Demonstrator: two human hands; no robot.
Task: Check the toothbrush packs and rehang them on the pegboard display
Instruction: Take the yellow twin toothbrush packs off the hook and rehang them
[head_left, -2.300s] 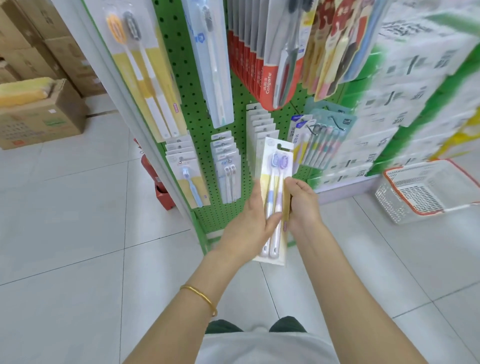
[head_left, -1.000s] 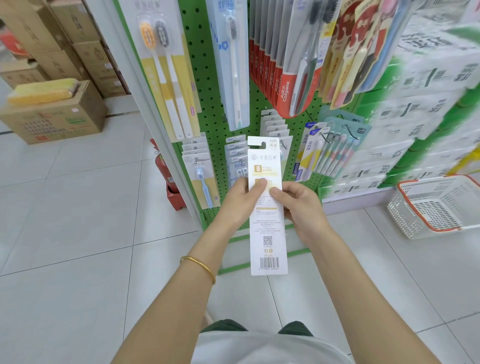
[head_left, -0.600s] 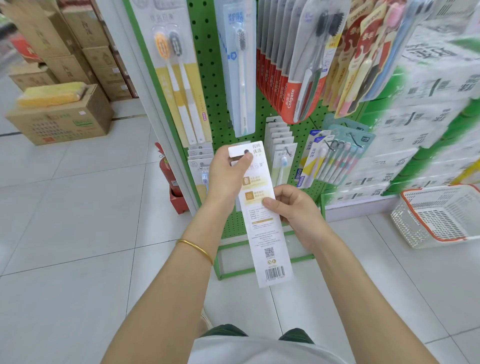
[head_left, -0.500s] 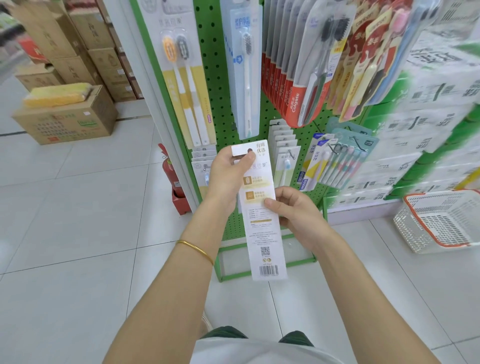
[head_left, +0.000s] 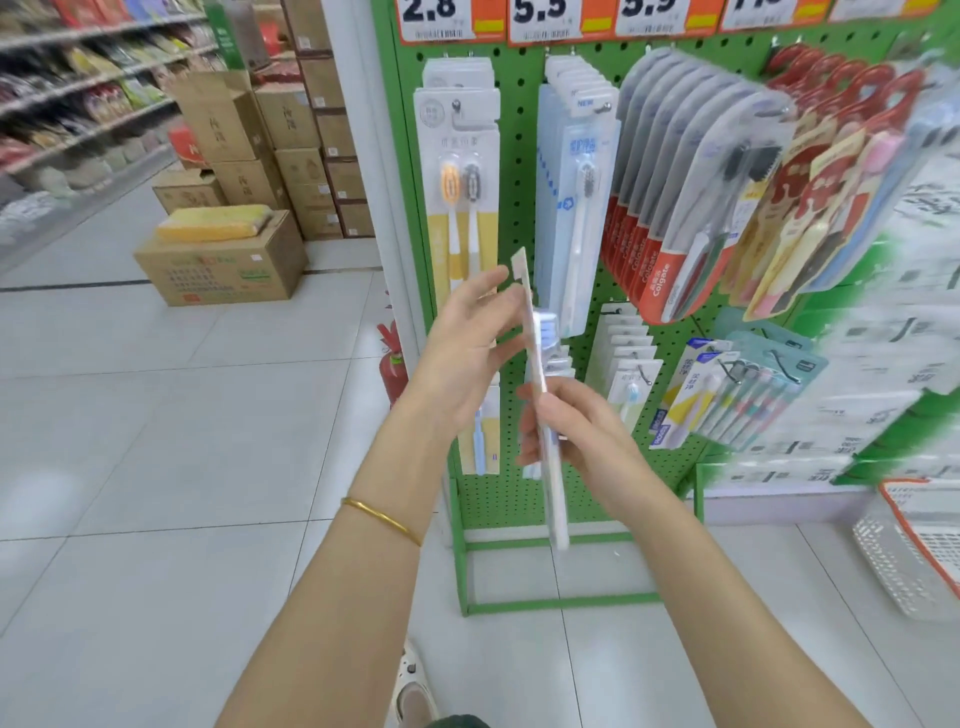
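Cardboard-backed toothbrush pack (head_left: 556, 504) is standing edge-on to me, long axis near vertical, hang tab uppermost, just in front of the green pegboard (head_left: 519, 156). My right hand (head_left: 571, 431) is gripping its middle. My left hand (head_left: 467, 343), fingers straight, is touching the upper part, nearer the tab.

head-worn view, facing pegboard (head_left: 519, 208)

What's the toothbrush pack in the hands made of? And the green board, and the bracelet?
The toothbrush pack looks like thin white card, probably with a clear plastic bubble: seen edge-on, it is flat and stiff. The pegboard seems to be painted metal, glossy green with rows of punched holes. The bangle looks like polished metal, gold-coloured and shiny.
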